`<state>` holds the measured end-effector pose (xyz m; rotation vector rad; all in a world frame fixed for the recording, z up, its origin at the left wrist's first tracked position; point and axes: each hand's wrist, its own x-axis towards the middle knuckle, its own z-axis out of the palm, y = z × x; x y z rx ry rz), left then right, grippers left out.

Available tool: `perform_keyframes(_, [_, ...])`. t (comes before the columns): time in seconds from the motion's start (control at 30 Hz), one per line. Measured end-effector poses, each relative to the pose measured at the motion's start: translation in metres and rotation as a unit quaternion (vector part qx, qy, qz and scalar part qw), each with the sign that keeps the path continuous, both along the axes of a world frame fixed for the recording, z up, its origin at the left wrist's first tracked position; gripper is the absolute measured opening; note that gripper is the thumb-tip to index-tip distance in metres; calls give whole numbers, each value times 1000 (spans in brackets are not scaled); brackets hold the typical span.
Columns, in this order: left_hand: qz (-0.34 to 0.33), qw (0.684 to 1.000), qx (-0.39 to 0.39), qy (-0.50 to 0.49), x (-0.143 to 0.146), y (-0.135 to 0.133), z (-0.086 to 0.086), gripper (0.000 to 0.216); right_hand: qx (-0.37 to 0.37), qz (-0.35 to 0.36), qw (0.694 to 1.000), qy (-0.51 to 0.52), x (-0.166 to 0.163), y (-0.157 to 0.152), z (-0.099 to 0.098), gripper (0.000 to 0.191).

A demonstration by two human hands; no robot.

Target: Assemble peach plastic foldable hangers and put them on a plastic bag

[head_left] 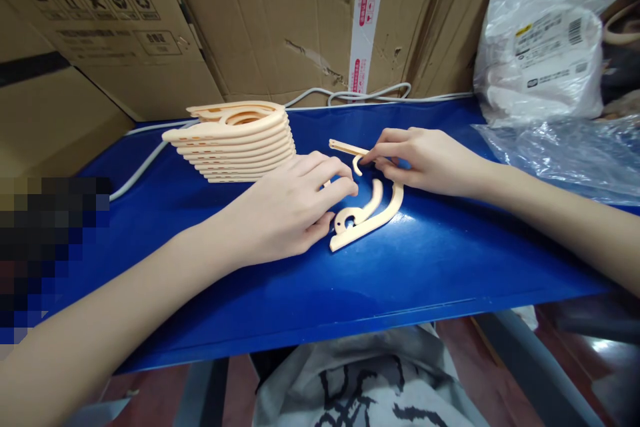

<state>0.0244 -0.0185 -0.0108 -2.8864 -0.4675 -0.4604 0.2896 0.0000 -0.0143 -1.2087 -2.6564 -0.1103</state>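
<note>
A stack of folded beige plastic hangers (240, 147) stands at the left on the blue tabletop. My left hand (305, 200) hovers in front of its right side, fingers bent and apart, with the thumb close to a hinge-ended hanger piece. A small pale bit shows between its fingers; I cannot tell what it is. My right hand (415, 157) pinches a slim beige hanger arm (345, 146), and a small curved hook (357, 165) sticks out below its fingertips. Between the hands lie a curved hanger piece with a round hinge (373, 203) and a longer bent hanger arm (367, 230).
Large cardboard boxes (280, 13) line the back of the blue table (280, 307). A white cable (370, 99) runs along their foot. Clear plastic bags (540, 60), one with a label, lie at the right rear. Grey printed cloth (360, 380) shows below the front edge.
</note>
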Motion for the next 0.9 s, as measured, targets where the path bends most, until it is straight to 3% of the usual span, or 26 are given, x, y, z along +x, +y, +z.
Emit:
perform_keyframes(0.37, [15, 999, -46, -4, 0, -2, 2, 23, 5, -8, 1000, -18, 0, 0, 1, 34])
perform_keyframes(0.63, [-13, 997, -79, -12, 0, -6, 1, 37, -1, -12, 1000, -25, 1, 1, 2, 36])
perform_keyframes(0.9, [-14, 995, -94, -13, 0, -6, -2, 27, -7, 5, 1000, -9, 1, 2, -1, 35])
